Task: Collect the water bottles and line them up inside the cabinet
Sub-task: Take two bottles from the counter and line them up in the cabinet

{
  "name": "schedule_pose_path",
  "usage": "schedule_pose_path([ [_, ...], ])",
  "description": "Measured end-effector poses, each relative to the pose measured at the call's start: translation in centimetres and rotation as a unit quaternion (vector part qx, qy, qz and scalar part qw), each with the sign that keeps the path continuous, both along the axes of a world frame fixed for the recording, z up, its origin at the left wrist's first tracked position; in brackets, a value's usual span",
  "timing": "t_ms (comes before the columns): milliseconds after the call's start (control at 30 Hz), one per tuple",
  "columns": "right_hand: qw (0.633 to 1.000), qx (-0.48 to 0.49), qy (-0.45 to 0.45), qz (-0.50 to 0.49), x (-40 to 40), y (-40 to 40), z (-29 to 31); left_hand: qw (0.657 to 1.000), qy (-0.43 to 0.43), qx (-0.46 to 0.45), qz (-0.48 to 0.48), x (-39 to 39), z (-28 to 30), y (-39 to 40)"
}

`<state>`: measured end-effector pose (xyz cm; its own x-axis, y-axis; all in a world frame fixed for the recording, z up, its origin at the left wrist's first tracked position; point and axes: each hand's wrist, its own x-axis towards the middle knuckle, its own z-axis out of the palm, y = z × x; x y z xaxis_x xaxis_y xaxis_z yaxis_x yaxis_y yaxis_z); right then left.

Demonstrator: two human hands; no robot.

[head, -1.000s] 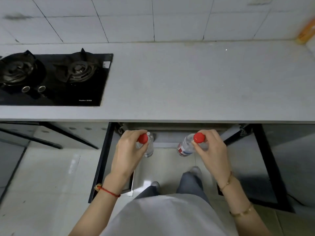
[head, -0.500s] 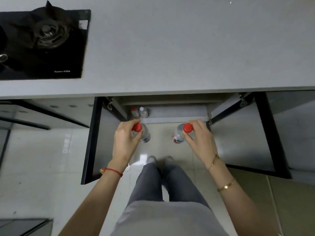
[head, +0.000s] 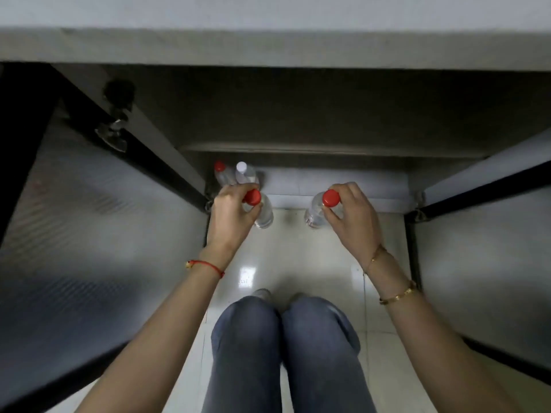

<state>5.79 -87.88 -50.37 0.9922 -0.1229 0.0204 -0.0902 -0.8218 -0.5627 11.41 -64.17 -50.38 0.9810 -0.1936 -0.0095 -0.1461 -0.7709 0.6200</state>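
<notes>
Crouched before the cabinet (head: 298, 186), our left hand (head: 231, 217) pinches one clear, red-capped bottle (head: 264, 214) by its neck; our right hand (head: 351, 217) another (head: 314, 214), both just outside its sill. We should set them upright beside the two slick, round bottles (head: 235, 174) in its back-left corner, continuing the row.

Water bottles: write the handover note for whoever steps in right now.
Left hand: fingers grip a red-capped bottle near its cap.
Right hand: fingers grip a second red-capped bottle the same way.
Both hang over the floor at the open cabinet front.
Done: two bottles, one red cap, one white cap, stand at the cabinet's back left.
Left: set both held bottles in line beside them.
</notes>
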Motion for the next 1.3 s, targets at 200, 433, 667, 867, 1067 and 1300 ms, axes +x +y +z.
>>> schedule_pose_path([
  [200,1.0,-0.003,-0.019,0.012,6.4,0.3,-14.2,0.999,-0.033,0.017,-0.034,5.4,-13.0,-0.7],
  [433,0.995,-0.022,-0.079,0.054,11.9,0.4,-22.5,0.993,-0.103,0.021,-0.054,10.1,-20.7,-1.6],
  [667,0.992,-0.025,-0.103,0.067,15.3,0.8,-24.6,0.991,-0.115,0.051,-0.054,13.2,-23.6,-3.0],
  [867,0.992,-0.042,-0.097,0.063,16.9,1.3,-24.4,0.993,-0.095,0.057,-0.037,15.2,-23.8,-3.9],
  [1067,0.993,-0.035,-0.096,0.063,17.3,1.7,-24.8,0.993,-0.102,0.039,-0.046,15.5,-23.7,-3.5],
  [1300,0.992,-0.003,-0.114,0.047,16.1,1.5,-25.1,0.991,-0.12,0.028,-0.055,15.1,-24.2,-3.0],
])
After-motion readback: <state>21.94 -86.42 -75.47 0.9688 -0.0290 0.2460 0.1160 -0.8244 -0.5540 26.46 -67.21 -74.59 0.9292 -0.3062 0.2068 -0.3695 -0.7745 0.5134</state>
